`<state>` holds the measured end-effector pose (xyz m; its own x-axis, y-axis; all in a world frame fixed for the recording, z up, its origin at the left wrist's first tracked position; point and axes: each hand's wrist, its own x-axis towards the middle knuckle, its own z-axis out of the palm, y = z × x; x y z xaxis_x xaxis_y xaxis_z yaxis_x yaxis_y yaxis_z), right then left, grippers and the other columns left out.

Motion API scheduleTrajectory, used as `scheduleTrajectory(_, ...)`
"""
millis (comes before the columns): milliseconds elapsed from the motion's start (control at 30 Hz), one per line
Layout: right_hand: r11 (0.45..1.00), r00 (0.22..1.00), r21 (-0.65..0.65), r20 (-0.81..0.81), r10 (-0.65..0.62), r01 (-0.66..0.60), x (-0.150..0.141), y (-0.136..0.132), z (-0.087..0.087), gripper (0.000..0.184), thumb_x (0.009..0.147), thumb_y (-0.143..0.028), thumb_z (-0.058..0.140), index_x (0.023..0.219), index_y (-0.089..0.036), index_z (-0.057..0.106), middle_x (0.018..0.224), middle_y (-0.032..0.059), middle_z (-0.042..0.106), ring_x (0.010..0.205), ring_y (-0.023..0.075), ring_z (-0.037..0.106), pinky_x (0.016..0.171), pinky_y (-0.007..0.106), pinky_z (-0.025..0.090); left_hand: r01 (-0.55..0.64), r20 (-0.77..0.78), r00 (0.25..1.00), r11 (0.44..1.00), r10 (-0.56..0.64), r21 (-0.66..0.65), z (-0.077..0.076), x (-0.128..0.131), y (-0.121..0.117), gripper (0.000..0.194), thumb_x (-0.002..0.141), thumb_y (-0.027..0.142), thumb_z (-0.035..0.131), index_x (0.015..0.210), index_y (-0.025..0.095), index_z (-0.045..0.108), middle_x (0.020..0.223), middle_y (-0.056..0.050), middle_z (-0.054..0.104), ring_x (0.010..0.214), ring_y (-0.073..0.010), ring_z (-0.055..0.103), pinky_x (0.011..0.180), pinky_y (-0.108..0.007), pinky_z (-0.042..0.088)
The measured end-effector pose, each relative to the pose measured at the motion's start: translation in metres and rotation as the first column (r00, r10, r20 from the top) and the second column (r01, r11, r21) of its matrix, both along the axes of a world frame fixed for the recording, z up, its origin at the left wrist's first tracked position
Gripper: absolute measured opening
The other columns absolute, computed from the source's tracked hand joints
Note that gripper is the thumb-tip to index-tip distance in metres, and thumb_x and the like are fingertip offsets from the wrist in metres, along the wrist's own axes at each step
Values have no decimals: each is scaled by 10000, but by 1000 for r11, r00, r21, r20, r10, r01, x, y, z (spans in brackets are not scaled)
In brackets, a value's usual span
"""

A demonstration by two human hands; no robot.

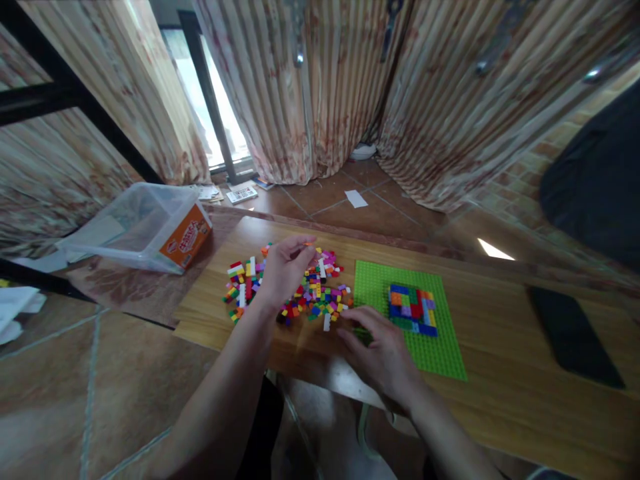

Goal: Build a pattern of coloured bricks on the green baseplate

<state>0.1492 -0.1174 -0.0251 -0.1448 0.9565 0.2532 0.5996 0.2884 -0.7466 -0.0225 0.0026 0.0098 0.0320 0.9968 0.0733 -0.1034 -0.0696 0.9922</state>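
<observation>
A loose pile of small colourful building bricks (327,293) is spread over the wooden table. Above the pile's far side is my left hand (286,267), its fingers bent and drawn together; what they pinch, if anything, is too small to make out. At the pile's near right edge, beside a white brick (327,323), my right hand (383,350) has its thumb and forefinger apart, with nothing visible between them. Part of it covers the left edge of a green studded baseplate (440,357). On that plate sits a low block of joined multicoloured bricks (413,310).
The wooden table (500,333) carries a dark flat phone-like object (575,337) at right. A clear plastic bin (145,227) with an orange label stands beyond the table's left end. Striped curtains (340,100) hang behind; a paper (356,199) lies on the tiled floor.
</observation>
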Motion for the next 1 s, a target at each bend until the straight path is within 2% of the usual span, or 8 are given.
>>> scheduleTrajectory(200, 996, 977, 87, 214, -4, -15, -10, 11, -16, 254, 844, -323, 660, 1079, -229, 638, 956, 68, 676, 903, 242, 612, 791, 391, 493, -39, 44, 998, 999, 39, -10, -1, -10, 4, 236, 729, 260, 681, 928, 134, 671, 665, 0, 677, 629, -110, 634, 650, -230, 516)
scheduleTrajectory(367, 989, 954, 148, 300, -17, -29, -19, 17, -19, 239, 848, -343, 642, 1053, -220, 645, 862, 57, 661, 823, 237, 589, 741, 378, 456, -83, 27, 996, 996, 83, 12, 0, -20, 6, 224, 739, 235, 657, 937, 132, 672, 668, 2, 681, 604, -101, 625, 633, -221, 505)
scheduleTrajectory(533, 978, 940, 208, 338, -49, -23, -32, 21, -21, 193, 879, -300, 589, 1035, -213, 662, 935, 81, 659, 910, 255, 575, 776, 392, 438, -87, 48, 995, 996, 85, 33, 0, -25, 5, 206, 748, 229, 644, 926, 127, 668, 655, 7, 672, 594, -97, 619, 607, -209, 486)
scheduleTrajectory(667, 983, 941, 184, 332, -69, 7, -40, 26, -22, 161, 879, -245, 568, 988, -215, 683, 971, 88, 642, 942, 255, 562, 804, 403, 437, -75, 48, 996, 997, 74, 11, -1, -28, 5, 200, 748, 211, 647, 927, 124, 663, 656, 0, 675, 613, -106, 635, 626, -217, 492)
scheduleTrajectory(833, 986, 957, 166, 282, -67, 21, -44, 31, -24, 143, 880, -263, 564, 934, -227, 691, 981, 85, 638, 941, 251, 551, 828, 418, 436, -85, 32, 996, 996, 85, -1, -3, -29, 5, 194, 748, 200, 643, 927, 130, 672, 662, -1, 676, 626, -109, 640, 632, -218, 497)
scheduleTrajectory(1000, 994, 994, 90, 78, -73, 66, -46, 35, -20, 103, 855, -278, 580, 856, -234, 673, 917, 62, 644, 907, 233, 570, 840, 410, 445, -73, 11, 997, 997, 73, -15, -6, -30, 7, 207, 748, 221, 652, 934, 134, 679, 670, -4, 678, 635, -120, 643, 636, -230, 507)
